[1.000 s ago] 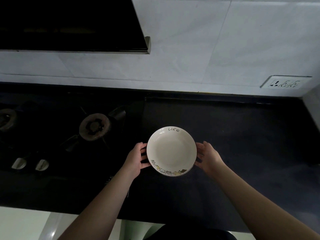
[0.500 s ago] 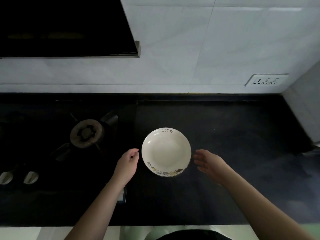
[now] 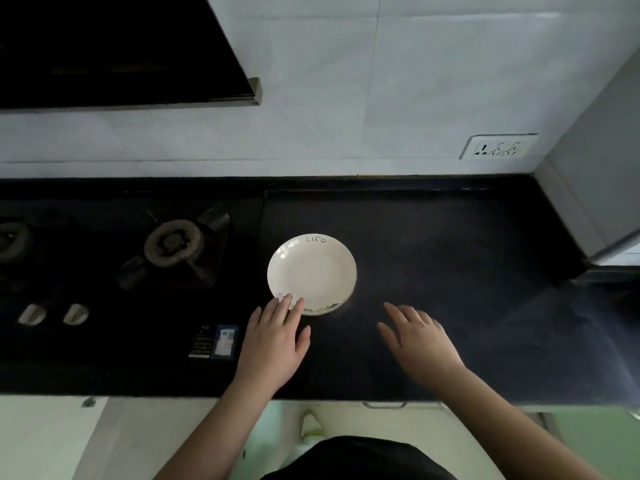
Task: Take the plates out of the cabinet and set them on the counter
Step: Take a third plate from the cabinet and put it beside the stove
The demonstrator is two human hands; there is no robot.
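Note:
A cream plate (image 3: pixel 313 271) with "Life" written on its far rim and a picture band on its near rim lies flat on the black counter (image 3: pixel 450 254). My left hand (image 3: pixel 273 341) is spread open just in front of it, fingertips overlapping its near-left rim. My right hand (image 3: pixel 419 337) hovers open over the counter to the plate's lower right, apart from it. Neither hand holds anything. The cabinet below shows only as pale fronts with a handle (image 3: pixel 382 405).
A gas hob (image 3: pixel 173 242) with burners and two knobs (image 3: pixel 52 313) takes up the counter's left part. A dark range hood (image 3: pixel 121 50) hangs above it. White tiled wall with a socket (image 3: pixel 497 147) stands behind. A grey wall (image 3: pixel 588 168) closes the right side.
Both hands let go of the plate, which now rests on the counter, and have drawn back toward me. The camera view has shifted back and down.

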